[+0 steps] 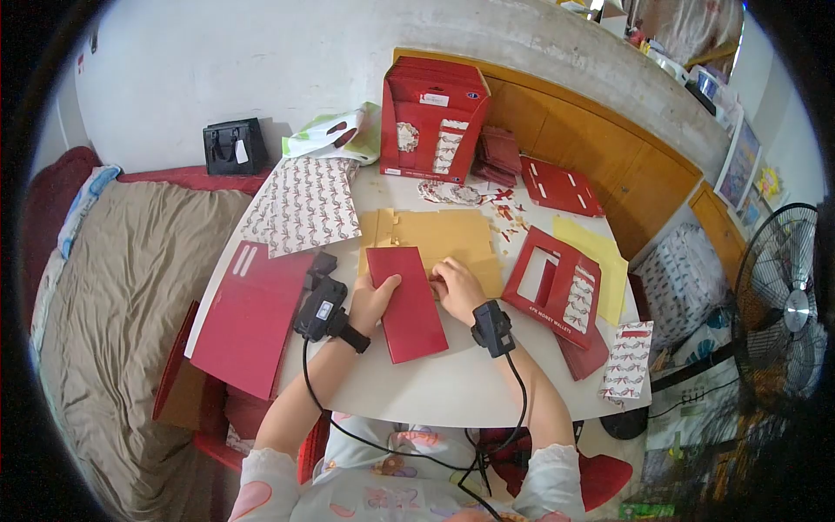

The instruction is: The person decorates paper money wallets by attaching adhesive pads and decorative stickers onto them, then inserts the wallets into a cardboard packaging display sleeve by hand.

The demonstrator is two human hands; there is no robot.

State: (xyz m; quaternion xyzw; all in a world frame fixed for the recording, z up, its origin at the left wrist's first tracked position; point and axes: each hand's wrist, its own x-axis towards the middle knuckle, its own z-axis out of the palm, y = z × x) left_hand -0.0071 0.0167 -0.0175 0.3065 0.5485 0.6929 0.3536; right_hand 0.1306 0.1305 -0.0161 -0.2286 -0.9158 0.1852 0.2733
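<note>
Two hands — one red envelope

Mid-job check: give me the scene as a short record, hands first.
Left hand: holding a red money wallet, thumb on top
Right hand: fingers curled by the wallet's right edge; contact unclear
Surface: white table
Behind wallet: tan card sheet
Table left: patterned white paper, large red card
Table right: windowed "4PK Money Wallets" box
Table back: red display box
</note>
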